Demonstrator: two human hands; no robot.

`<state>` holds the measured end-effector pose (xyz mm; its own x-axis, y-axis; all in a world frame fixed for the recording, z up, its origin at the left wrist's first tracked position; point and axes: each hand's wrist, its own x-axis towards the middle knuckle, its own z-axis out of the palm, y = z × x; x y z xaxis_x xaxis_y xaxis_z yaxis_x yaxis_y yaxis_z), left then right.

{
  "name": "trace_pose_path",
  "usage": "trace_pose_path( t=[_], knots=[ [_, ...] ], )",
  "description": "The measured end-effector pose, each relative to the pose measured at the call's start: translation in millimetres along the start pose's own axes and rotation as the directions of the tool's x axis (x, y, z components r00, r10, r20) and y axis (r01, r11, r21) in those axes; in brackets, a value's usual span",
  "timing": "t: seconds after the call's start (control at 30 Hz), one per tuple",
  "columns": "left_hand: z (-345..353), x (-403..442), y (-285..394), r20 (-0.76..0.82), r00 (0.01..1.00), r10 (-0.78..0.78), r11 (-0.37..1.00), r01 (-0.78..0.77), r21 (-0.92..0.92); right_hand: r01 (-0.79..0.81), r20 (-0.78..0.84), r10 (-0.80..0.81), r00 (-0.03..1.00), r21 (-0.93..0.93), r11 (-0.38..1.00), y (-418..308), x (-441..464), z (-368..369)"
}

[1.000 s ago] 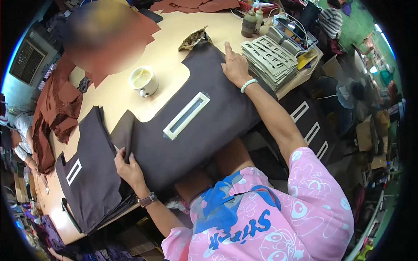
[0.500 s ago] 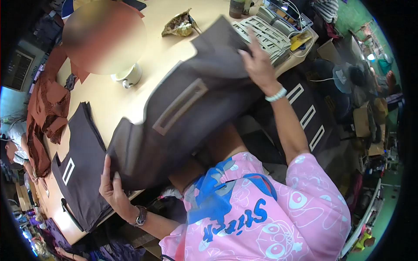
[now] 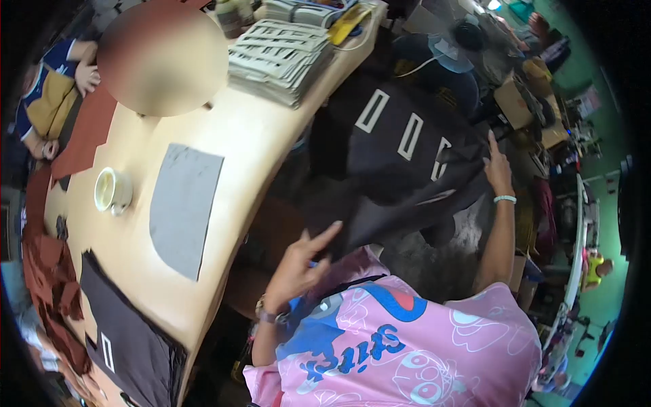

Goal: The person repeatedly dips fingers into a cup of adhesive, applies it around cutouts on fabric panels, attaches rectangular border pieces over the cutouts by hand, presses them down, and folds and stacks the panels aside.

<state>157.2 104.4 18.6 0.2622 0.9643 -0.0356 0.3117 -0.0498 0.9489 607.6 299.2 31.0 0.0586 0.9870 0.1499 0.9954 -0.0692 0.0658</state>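
A dark brown fabric panel [image 3: 386,210] hangs folded and partly blurred between my hands, to the right of the table. My right hand [image 3: 498,169] grips its far right edge, index finger stretched out. At its near left corner is my left hand [image 3: 298,268], index finger extended and the other fingers bent at the cloth; their exact hold is partly hidden. One pale rectangular strip shows slantwise on this panel. Behind and under it lie more dark panels [image 3: 380,152] with pale rectangular frames [image 3: 409,136] on them.
The table [image 3: 247,163] carries a grey curved template [image 3: 186,210], a cup [image 3: 113,190], a stack of pale slotted pieces [image 3: 278,57] and a dark panel stack [image 3: 129,325]. Rust-coloured cloth [image 3: 85,136] lies along the far side, near another person's hand [image 3: 87,78].
Both hands have carried the dark panel from over the table to the right, above the other dark panels. My view has turned right, and the grey template on the table is now uncovered.
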Motion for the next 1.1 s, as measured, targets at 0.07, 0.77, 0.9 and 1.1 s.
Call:
trace_pose_path(
  t=[0.07, 0.77, 0.9, 1.1],
  knots=[
    [26, 26, -2, 0.113, 0.984, 0.134, 0.991, -0.136, 0.007, -0.113, 0.068, 0.133, 0.989, -0.242, 0.964, 47, 5, -3],
    [47, 114, -97, -0.384, 0.921, 0.065, 0.916, 0.097, 0.388, 0.163, -0.358, -0.087, 0.929, 0.186, 0.969, -161, 247, 155],
    [39, 134, -116, -0.414, 0.909, -0.051, 0.98, 0.126, 0.156, 0.147, -0.368, -0.061, 0.928, 0.211, 0.966, -185, 282, 173],
    [23, 159, -153, -0.447, 0.89, -0.093, 0.817, 0.324, 0.477, 0.087, -0.245, -0.04, 0.969, 0.184, 0.979, -212, 309, 188]
  ],
)
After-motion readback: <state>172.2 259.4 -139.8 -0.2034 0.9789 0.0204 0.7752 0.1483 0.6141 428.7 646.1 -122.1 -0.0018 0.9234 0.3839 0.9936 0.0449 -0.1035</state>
